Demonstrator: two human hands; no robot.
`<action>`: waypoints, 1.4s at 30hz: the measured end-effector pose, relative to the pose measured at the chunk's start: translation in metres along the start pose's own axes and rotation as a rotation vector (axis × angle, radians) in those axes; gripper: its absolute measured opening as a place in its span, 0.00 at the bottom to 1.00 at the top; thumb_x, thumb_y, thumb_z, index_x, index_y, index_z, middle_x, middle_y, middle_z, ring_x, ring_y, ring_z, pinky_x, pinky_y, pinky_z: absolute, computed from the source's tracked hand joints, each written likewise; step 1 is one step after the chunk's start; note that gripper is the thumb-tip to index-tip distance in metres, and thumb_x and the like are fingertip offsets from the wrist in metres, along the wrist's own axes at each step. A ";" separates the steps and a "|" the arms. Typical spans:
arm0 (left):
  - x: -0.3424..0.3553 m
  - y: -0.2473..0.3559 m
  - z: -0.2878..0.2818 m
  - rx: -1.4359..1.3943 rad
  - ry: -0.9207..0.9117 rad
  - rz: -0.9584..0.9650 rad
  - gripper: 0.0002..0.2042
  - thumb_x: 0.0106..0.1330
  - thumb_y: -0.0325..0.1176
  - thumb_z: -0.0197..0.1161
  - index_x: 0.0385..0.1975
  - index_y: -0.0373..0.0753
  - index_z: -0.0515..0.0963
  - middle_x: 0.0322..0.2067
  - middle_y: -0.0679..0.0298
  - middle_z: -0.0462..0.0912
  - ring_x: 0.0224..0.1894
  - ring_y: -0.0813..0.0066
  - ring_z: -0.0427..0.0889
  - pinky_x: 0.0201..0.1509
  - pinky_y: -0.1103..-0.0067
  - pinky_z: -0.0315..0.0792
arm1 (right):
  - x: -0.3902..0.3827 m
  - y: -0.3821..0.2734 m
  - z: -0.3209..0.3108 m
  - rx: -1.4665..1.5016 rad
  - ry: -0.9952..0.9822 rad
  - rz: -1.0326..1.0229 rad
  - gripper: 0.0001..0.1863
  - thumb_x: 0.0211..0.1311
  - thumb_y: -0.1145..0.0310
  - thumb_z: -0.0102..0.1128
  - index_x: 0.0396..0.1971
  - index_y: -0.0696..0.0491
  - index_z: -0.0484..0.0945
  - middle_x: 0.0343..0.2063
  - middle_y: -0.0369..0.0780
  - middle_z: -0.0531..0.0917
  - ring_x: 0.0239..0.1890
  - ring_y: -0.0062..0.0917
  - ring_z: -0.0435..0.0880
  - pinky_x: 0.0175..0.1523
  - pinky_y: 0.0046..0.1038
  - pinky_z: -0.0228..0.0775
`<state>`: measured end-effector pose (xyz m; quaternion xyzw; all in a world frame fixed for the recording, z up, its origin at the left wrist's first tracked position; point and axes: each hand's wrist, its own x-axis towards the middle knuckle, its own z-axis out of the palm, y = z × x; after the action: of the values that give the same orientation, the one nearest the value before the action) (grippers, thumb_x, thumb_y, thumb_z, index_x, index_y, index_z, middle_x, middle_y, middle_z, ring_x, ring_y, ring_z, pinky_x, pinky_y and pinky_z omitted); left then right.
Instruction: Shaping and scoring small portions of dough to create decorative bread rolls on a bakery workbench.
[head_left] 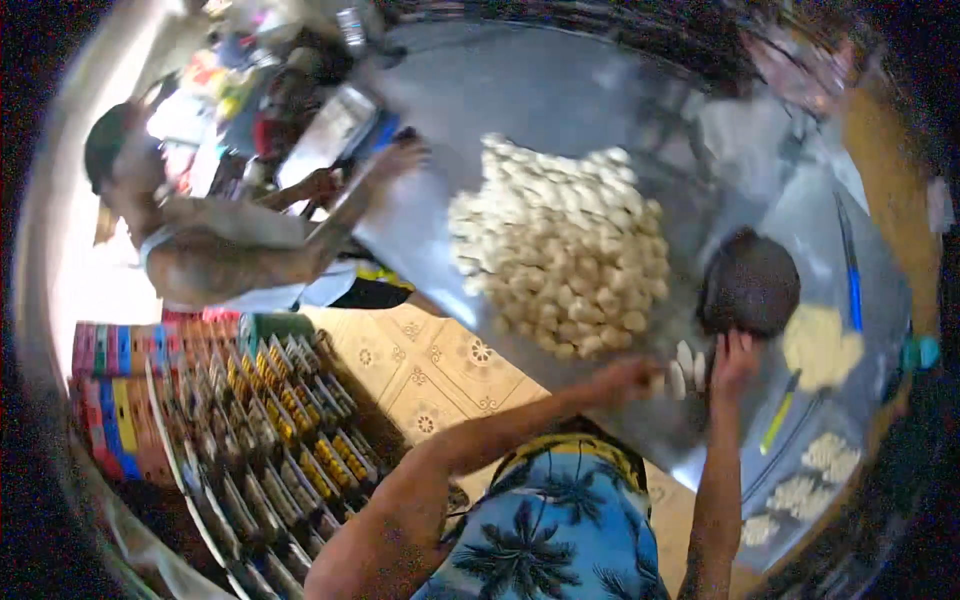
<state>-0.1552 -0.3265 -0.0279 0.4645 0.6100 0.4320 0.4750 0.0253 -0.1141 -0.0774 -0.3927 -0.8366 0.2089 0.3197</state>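
Fingers curled in, my left hand (632, 379) is over the near part of the metal table; a small pale bit shows at its fingertips, too blurred to name. Right beside it lie several flat white dough pieces (688, 369). My right hand (737, 358) presses its closed fingertips into the near edge of a big dark brown lump of paste (752, 280). Ahead and to the left spreads a wide heap of round dough balls (565, 250), paler at the far side and browner at the near side.
A pale yellow dough slab (822, 348), a blue-handled knife (852, 275) and a yellow-handled tool (779, 418) lie at the right. Small pale pieces (797, 495) cluster near the right edge. Across the left corner a co-worker (235, 245) stands by the table; a rack (255, 430) holds filled trays below.
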 end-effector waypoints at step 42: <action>-0.055 -0.037 0.111 0.540 0.310 -0.020 0.19 0.62 0.41 0.68 0.52 0.45 0.84 0.57 0.56 0.77 0.49 0.46 0.81 0.53 0.55 0.76 | -0.165 -0.072 -0.058 0.118 -0.204 -0.142 0.13 0.65 0.76 0.57 0.47 0.59 0.84 0.44 0.48 0.79 0.47 0.43 0.79 0.52 0.40 0.71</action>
<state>-0.0453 -0.3782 -0.0736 0.4963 0.7724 0.3154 0.2400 0.1089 -0.2822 -0.0543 -0.2899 -0.8767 0.2737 0.2693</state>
